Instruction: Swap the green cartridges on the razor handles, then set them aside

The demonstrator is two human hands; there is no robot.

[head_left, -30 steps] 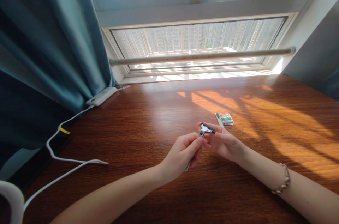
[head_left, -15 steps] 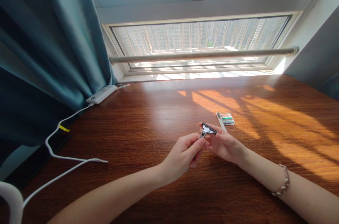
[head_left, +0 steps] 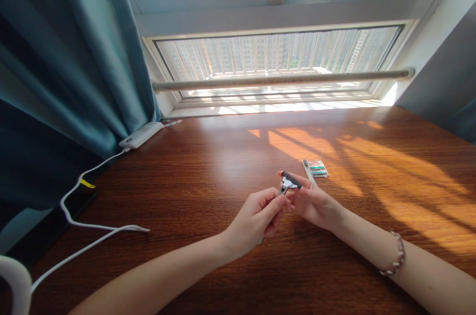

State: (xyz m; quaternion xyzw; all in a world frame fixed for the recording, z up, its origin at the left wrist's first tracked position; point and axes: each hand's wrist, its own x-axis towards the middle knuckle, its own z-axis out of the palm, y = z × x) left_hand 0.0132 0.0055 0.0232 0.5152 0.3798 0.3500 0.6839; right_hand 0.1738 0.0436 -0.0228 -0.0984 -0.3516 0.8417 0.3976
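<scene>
A razor [head_left: 287, 183] with a silver neck and a dark head is held above the table, its head tilted up and away from me. My left hand [head_left: 260, 212] is closed around its handle, and the handle's end peeks out below the palm. The fingers of my right hand [head_left: 314, 203] pinch the two ends of the razor head. Just beyond that hand lies a clear pack with green-striped blade cartridges [head_left: 318, 169]. Beside the pack is a pale stick-like thing with a dark round end [head_left: 308, 170], its near part hidden by my right hand.
The brown wooden table [head_left: 186, 181] reaches back to a window with a horizontal rail [head_left: 275, 80]. A white power bank [head_left: 141, 135] sits by the blue curtain [head_left: 85, 47], and its white cable [head_left: 70, 216] loops down the left side.
The view has shifted very slightly. Both hands keep the same grip on the razor, with hardly any movement.
</scene>
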